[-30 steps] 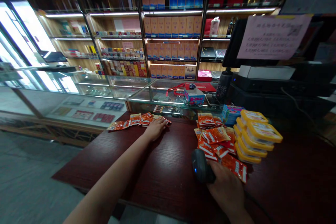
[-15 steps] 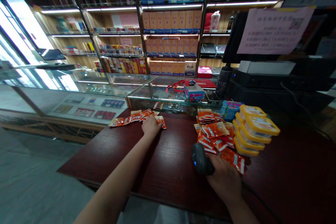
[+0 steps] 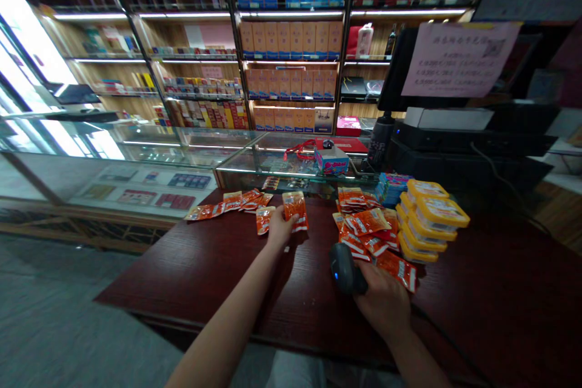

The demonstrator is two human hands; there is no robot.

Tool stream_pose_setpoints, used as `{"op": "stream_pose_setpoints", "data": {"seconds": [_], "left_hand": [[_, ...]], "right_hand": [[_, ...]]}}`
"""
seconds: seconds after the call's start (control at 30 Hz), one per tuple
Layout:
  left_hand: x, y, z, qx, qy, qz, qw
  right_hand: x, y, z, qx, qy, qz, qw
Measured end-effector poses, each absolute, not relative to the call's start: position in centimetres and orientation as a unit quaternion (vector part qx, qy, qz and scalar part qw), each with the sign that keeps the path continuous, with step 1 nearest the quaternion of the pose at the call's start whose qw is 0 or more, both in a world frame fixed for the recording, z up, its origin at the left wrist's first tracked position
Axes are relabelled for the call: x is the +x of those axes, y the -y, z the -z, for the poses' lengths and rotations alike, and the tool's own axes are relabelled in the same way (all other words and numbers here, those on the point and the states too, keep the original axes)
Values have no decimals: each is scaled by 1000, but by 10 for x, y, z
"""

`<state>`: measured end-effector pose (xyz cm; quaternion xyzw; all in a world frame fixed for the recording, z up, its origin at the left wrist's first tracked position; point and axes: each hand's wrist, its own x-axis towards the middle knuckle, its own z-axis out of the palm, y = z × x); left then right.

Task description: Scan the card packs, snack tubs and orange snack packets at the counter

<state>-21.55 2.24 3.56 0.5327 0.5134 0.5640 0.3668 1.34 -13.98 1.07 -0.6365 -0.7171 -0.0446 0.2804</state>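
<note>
Left hand (image 3: 280, 229), centre of frame, grasps one orange snack packet (image 3: 295, 211) by its lower edge. The packet stands roughly upright above the dark wooden counter (image 3: 182, 273), just right of a loose row of like packets (image 3: 225, 203). Right hand (image 3: 385, 302), lower right of centre, is closed around a black handheld scanner (image 3: 344, 267) with its blue light showing, near the heaped packets (image 3: 370, 227) and the stack of yellow-lidded trays (image 3: 431, 218). Judgement: turn the packet's code face toward the scanner window, hold the film flat and steady, keep fingers off the code, and stay clear of the heap so only one code reads. Not resolvable: which face carries the barcode, the packet print, and the text on the pink notice (image 3: 459, 59) at upper right. The right fingertips are hidden under the scanner.
</note>
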Motion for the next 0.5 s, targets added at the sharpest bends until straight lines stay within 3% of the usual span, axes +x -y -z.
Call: {"op": "stream_pose_setpoints", "data": {"seconds": [0.17,0.37,0.5], "left_hand": [[-191,-2,-14,491,-431,-626,425],[-188,4,-12,527,-471,-596,382],[-189,5,-12,554,-497,-577,336]], "right_hand": [[14,145,-27,-619,724,11,303],[2,142,-61,-579,646,-235,439],[-11,136,-70,-520,622,-323,489]]}}
